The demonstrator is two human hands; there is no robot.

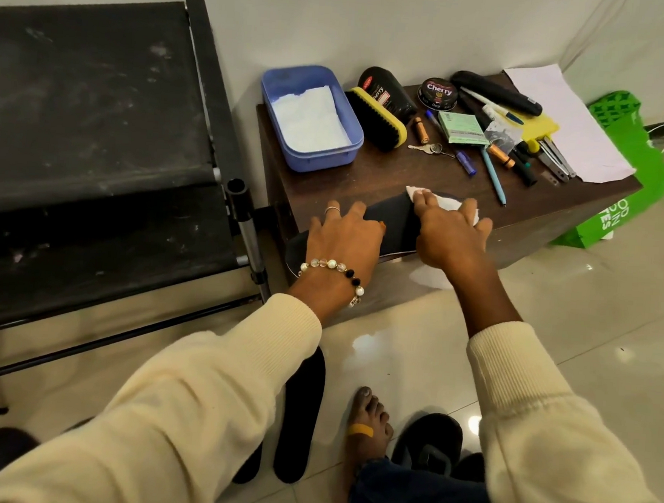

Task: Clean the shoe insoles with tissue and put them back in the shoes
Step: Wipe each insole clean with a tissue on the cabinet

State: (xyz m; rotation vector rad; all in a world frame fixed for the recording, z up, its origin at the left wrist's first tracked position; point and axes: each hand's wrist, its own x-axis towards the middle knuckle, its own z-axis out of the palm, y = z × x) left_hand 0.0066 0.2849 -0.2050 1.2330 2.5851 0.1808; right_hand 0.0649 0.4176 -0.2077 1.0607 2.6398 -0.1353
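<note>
Flat dark foam insole (393,224) lies across the brown wooden table's (367,171) front edge, heel end overhanging. Left hand (345,234) presses it, fingers spread. Right hand (451,230) presses crumpled white tissue (440,202) on it, probably flat-fingered. Second black insole (299,418) on floor.

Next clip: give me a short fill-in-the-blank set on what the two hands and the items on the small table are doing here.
1. The right hand presses a white ____ onto the dark insole.
2. The left hand, with a beaded bracelet at the wrist, holds the insole down on the ____ table.
3. The blue plastic box holds folded white ____.
4. A second insole lies on the ____.

Missing words: tissue; brown wooden; tissue; floor
</note>
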